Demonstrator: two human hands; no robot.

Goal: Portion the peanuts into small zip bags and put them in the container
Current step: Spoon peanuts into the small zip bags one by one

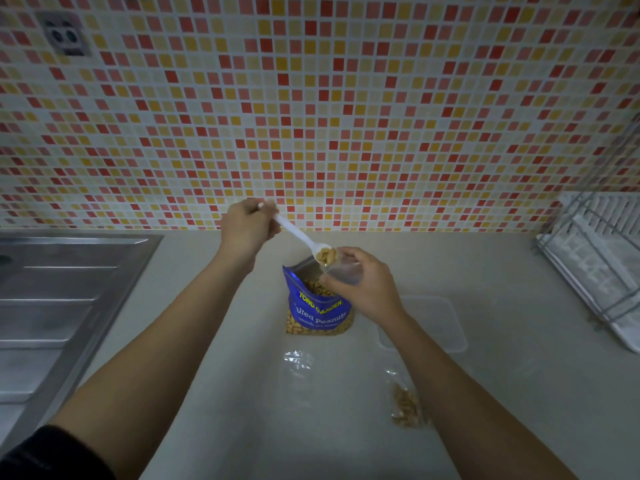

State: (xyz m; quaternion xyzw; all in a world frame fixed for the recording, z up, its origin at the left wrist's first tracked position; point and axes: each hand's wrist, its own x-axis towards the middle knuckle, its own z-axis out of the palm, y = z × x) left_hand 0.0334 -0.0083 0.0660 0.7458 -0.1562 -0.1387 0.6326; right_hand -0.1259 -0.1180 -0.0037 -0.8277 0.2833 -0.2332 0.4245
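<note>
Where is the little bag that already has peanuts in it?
Start at the big blue foil peanut pouch standing on the pale counter. Come nearer and right: a small clear zip bag lies flat there. Unlike the empty clear bag to its left, it holds peanuts.

The left forearm [166, 334] and right forearm [467, 393], both bare, reach forward and draw together toward the middle. The left hand [247, 230] is raised, its fingers curled round the handle of a spoon [298, 234]. The right hand [363, 285] sits lower and close by, thumb and fingers pinching a small bag [346, 268]. A dark sleeve [52, 455] covers the left upper arm.
</note>
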